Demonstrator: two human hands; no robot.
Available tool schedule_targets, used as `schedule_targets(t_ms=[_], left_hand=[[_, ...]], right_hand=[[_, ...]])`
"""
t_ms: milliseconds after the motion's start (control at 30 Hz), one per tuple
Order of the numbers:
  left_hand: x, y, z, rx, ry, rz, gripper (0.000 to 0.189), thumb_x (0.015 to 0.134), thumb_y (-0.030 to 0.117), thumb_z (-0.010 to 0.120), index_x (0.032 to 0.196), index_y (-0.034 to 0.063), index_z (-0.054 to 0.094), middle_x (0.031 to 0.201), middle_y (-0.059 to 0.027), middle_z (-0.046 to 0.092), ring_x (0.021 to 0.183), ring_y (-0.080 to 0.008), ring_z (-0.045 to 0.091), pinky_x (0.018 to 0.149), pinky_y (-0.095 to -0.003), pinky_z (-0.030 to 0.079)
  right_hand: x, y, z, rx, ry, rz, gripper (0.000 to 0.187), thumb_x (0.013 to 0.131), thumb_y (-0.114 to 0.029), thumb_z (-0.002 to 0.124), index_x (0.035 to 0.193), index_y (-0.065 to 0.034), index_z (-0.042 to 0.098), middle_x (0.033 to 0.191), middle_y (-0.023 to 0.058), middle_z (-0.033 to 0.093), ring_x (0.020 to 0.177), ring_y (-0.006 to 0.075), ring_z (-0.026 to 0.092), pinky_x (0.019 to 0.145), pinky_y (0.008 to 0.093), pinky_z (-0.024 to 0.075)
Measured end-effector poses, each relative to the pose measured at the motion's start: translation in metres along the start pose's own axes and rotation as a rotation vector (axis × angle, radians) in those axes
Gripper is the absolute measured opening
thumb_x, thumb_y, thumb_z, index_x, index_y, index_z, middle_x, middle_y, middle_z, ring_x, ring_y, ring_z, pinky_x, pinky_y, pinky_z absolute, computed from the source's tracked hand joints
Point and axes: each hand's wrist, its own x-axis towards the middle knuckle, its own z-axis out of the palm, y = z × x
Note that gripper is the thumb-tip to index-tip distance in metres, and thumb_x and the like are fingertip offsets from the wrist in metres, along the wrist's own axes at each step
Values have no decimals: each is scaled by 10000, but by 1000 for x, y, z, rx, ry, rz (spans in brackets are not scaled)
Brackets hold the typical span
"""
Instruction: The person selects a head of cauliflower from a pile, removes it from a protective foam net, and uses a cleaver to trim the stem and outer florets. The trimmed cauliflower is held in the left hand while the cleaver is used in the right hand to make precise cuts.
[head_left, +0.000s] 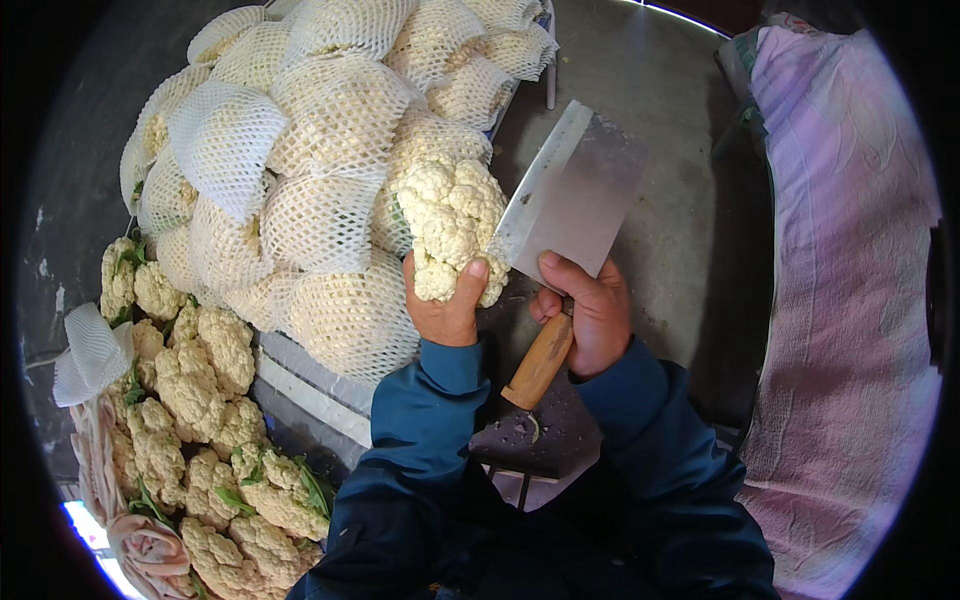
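My left hand (448, 304) grips a bare cauliflower head (454, 217) from below, the thumb over its near edge. In my right hand (592, 315) is a cleaver; its broad metal blade (574, 191) points up and away, with my thumb and fingers at the blade's base. The wooden handle (538, 360) slants down towards me below my fingers. The blade's near left corner is at the cauliflower's right side; whether they touch, I cannot tell. Just beyond the held head lie many cauliflowers in white foam nets (322, 217), piled up.
Bare cauliflowers (187, 390) with some green leaves lie at the lower left, beside a loose foam net (91, 354) and a twisted pinkish cloth (146, 551). A pink and purple textile (840, 315) covers something along the right. Grey floor (652, 97) shows beyond the cleaver.
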Motion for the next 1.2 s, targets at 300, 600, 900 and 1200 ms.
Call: schedule_targets(t_ms=[300, 600, 900, 1200], left_hand=[[-1, 2, 3, -13, 7, 8, 529, 811, 112, 744, 1251, -36, 491, 1152, -118, 600, 994, -171, 571, 889, -303, 467], [-3, 0, 3, -34, 1, -21, 549, 801, 99, 752, 1259, -36, 480, 1149, -116, 604, 996, -171, 575, 891, -304, 466], [-5, -2, 0, 28, -36, 1, 553, 796, 103, 762, 1251, -36, 481, 1151, -112, 605, 1016, -173, 573, 910, -309, 456], [-4, -3, -1, 16, -13, -4, 586, 794, 127, 770, 1271, -38, 472, 1157, -115, 593, 1017, -181, 562, 917, -325, 453]], right_hand=[[-4, -2, 9, -25, 34, -2, 87, 881, -63, 639, 929, -82, 569, 730, 28, 556, 540, 129, 512, 543, 311, 447], [-2, 0, 4, 13, 20, -9, 160, 850, -72, 686, 973, -62, 584, 822, 48, 593, 550, 138, 528, 532, 311, 469], [-3, -2, 9, -13, 56, -11, 88, 883, -81, 635, 938, -84, 567, 739, 26, 555, 544, 122, 506, 548, 310, 449], [-5, -2, 10, -18, 55, -28, 102, 882, -74, 632, 953, -78, 560, 742, 34, 560, 547, 130, 511, 545, 317, 451]])
